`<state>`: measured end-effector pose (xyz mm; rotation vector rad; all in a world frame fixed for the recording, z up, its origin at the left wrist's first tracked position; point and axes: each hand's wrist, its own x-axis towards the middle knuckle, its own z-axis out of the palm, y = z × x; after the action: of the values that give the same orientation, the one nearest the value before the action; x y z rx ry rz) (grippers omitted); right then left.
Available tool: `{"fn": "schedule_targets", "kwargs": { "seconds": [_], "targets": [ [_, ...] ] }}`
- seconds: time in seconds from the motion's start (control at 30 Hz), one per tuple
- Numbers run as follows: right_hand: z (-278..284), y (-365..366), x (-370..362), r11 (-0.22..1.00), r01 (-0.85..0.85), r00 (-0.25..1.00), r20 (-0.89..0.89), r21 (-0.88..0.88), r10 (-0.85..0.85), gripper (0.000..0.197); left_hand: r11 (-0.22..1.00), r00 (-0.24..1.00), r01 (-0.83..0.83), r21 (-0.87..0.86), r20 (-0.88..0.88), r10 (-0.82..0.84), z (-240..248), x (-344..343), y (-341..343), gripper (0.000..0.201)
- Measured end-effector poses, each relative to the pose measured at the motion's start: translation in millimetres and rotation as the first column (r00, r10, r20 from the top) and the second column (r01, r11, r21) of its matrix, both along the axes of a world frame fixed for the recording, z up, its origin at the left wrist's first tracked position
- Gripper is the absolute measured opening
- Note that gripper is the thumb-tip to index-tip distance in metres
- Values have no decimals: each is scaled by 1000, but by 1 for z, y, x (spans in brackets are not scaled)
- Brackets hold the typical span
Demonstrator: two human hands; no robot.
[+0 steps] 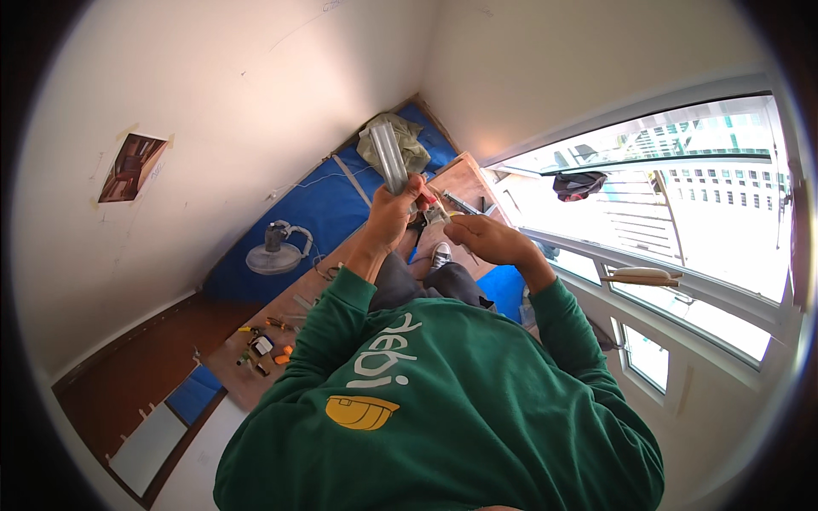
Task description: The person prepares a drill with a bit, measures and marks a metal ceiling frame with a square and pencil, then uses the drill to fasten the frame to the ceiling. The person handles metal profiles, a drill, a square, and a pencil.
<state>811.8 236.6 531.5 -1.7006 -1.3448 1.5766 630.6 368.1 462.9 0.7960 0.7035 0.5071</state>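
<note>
My left hand (393,215) is raised in front of me with its fingers wrapped round a length of grey metal channel (388,155), which points up and away. Just right of those fingers shows a small red piece (429,196) of something whose kind I cannot tell. My right hand (490,239) is closed close by, its fingers pointing left toward a pale, narrow part (439,213). What it grips is mostly hidden. Below the two hands, a dark tool with a blue end (413,254) lies on the wooden board.
A reddish-brown board (243,362) carries several hand tools and orange pieces at left. Blue sheeting (328,204) lies along the wall, with a round lamp-like device (274,251) on it and a crumpled greenish bag (409,140) at the corner. Windows (682,196) stand at right.
</note>
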Motion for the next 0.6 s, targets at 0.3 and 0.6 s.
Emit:
{"fn": "schedule_targets", "kwargs": {
  "seconds": [0.3, 0.6],
  "targets": [
    [52, -4, -18, 988, 94, 924, 360, 119, -132, 25, 871, 889, -408, -273, 97, 447, -26, -65, 45, 31],
    [20, 68, -80, 797, 450, 893, -233, 403, -386, 19, 768, 756, -349, -537, 323, 570, 18, -77, -5, 38]
  ]
}}
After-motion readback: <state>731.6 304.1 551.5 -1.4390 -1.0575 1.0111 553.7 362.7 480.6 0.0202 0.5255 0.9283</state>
